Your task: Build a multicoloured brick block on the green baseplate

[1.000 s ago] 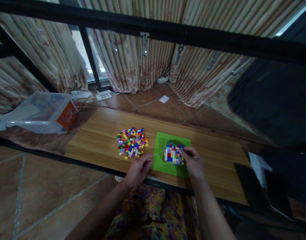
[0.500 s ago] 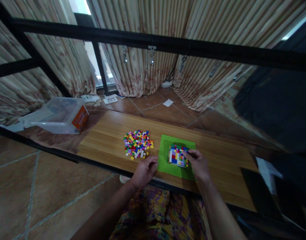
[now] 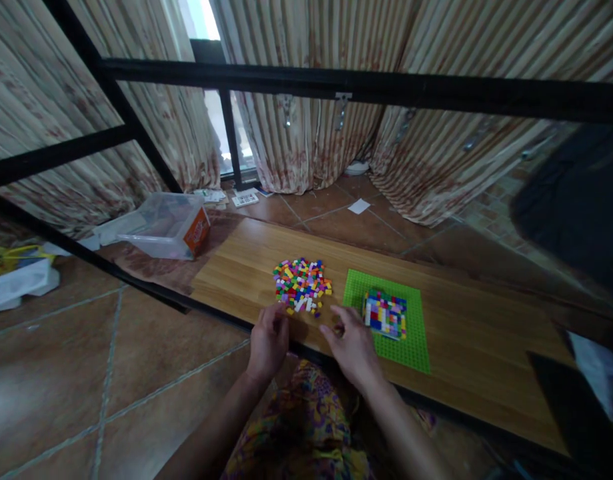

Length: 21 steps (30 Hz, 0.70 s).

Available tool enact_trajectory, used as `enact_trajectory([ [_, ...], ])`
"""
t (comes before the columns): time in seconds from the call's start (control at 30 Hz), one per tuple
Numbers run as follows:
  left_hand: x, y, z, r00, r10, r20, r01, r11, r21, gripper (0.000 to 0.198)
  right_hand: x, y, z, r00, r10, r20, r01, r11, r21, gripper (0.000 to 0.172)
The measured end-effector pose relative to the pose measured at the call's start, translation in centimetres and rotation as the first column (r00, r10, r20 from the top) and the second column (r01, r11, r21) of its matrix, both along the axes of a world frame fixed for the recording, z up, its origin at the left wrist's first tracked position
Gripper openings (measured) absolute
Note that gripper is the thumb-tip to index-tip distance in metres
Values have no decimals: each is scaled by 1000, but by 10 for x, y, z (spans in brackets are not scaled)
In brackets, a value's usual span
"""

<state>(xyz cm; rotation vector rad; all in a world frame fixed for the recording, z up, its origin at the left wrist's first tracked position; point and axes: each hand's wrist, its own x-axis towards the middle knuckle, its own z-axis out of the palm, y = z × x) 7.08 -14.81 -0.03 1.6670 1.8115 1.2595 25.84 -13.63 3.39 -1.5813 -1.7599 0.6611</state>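
My left hand (image 3: 269, 341) is at the near edge of a pile of small coloured toy bricks (image 3: 302, 283), fingers curled in toward the thumb; whether a brick is in them is hidden. Just left of the green baseplate (image 3: 416, 320), my right hand (image 3: 355, 347) hovers over the wood with thumb and forefinger apart and nothing visible between them. On the baseplate sits a roughly square brick build (image 3: 385, 315), with a patterned top of white, blue, red, yellow and lilac pieces.
The wooden board (image 3: 466, 333) runs left to right in front of me. A clear plastic bin (image 3: 161, 230) with an orange label stands beyond its left end. A black metal bar (image 3: 306, 81) crosses above. A dark flat object (image 3: 561, 387) lies at the right end.
My right hand has left the brick build and moved left, to between baseplate and pile, its fingers opening. My left hand has shifted toward the pile. The view has turned left.
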Motion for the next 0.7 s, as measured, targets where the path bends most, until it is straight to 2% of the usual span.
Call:
enact_trajectory([
  [0.1,-7,10,1,997,69,-29,-70,997,-25,33,-20,13,-13,993,5,118,-1,999,-36,44],
  [0.23,-9,24,3,999,37,-27,-40,994,-104,42,-30,30,-19,967,-7,255,15,999,-29,37],
  [0.43,-5,38,5,998,-16,-62,7,990,-143,37,-33,38,-21,968,58,244,-72,996,47,11],
  [0.53,-5,41,5,998,-2,-63,-6,992,-128,32,-30,39,-23,972,74,223,-89,994,56,13],
  [0.7,-3,41,3,998,3,-57,-9,994,-107,29,-24,44,-24,951,68,301,-87,995,50,17],
])
